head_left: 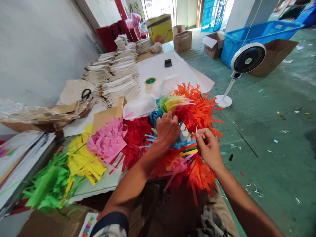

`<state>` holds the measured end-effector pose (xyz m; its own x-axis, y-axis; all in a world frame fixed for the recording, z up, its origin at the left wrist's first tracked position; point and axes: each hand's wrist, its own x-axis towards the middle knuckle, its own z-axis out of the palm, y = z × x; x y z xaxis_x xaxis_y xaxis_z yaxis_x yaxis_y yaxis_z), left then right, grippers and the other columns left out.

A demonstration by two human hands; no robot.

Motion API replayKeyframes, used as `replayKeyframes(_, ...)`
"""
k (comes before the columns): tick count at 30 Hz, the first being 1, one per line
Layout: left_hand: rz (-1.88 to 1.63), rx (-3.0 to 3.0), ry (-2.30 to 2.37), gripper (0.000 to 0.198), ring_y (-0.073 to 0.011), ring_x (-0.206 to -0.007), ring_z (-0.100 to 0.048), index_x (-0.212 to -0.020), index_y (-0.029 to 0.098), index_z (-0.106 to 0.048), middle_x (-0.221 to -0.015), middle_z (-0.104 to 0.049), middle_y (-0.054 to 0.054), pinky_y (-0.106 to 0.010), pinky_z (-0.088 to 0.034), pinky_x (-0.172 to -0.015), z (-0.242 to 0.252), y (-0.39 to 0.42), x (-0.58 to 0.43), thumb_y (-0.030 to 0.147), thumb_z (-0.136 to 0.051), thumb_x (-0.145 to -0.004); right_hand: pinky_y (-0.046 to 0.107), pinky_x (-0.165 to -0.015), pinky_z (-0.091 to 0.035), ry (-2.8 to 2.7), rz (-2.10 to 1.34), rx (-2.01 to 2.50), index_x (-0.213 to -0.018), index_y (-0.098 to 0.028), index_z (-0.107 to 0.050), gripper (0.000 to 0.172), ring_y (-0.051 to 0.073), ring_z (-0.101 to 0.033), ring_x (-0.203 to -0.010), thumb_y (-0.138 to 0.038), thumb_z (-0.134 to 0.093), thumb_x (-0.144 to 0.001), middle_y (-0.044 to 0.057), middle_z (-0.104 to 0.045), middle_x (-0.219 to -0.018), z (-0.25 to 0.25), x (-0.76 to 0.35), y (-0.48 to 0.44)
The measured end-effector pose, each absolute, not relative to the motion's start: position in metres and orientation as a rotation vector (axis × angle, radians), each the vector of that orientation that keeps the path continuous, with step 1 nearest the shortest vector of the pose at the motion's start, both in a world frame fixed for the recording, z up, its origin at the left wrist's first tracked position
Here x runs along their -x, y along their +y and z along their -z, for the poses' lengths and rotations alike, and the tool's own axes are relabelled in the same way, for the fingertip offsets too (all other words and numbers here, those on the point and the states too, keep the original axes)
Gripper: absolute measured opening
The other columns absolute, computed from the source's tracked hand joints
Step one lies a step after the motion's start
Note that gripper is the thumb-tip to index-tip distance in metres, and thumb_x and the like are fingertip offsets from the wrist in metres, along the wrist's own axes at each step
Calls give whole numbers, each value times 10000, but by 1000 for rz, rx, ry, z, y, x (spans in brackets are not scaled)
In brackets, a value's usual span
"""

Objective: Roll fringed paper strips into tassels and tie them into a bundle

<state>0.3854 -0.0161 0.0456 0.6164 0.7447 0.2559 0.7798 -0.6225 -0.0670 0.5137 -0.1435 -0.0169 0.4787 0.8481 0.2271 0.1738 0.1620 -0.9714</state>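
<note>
Our left hand (168, 129) clutches the paper fringe ring (197, 102), fingers curled. Our right hand (209, 147) pinches a strip (196, 129) at the ring's right side.

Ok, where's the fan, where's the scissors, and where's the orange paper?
fan (248, 58): head view, middle of its round black grille.
scissors (86, 93): head view, on the black handles.
orange paper fringe (199, 102): head view, on its upper strips.
</note>
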Motion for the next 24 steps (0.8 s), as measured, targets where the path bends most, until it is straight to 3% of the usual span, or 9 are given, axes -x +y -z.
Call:
replayKeyframes(5,372,2759,-1281,73,-319,-1101,-612,-936,206,-745,-1140,-664,-133,-450,-484,-852,-47,-9,-373,239,-695,-894,321,-630,-372,-1001,-599,1352,-935,-239,-639,248,161,-517,-669,-452,-587,-1052,2,-657,-795,16,-514,-144)
replayKeyframes(12,969,2792,-1028,77,-250,-977,-621,-920,216,-734,-1002,-684,-78,-403,-502,-903,-96,-8,-357,244,-669,-951,321,-645,-376,-996,-596,1346,-922,-241,-635,249,160,-509,-677,-446,-586,-1054,2,-650,-796,17,-513,-145)
replayKeyframes(16,1328,2790,-895,82,-211,-944,-623,-888,215,-720,-992,-674,-57,-353,-518,-854,-119,-12,-353,286,-709,-927,315,-633,-370,-1002,-602,1342,-910,-239,-629,269,157,-497,-664,-462,-581,-1052,-1,-629,-778,17,-513,-144)
replayKeyframes(24,1875,3155,-1554,158,-142,-693,-591,-697,215,-637,-716,-626,1,-259,-458,-602,-96,30,-360,336,-698,-777,320,-661,-381,-1014,-582,1342,-914,-234,-624,259,164,-521,-699,-451,-588,-1051,3,-631,-795,18,-513,-144)
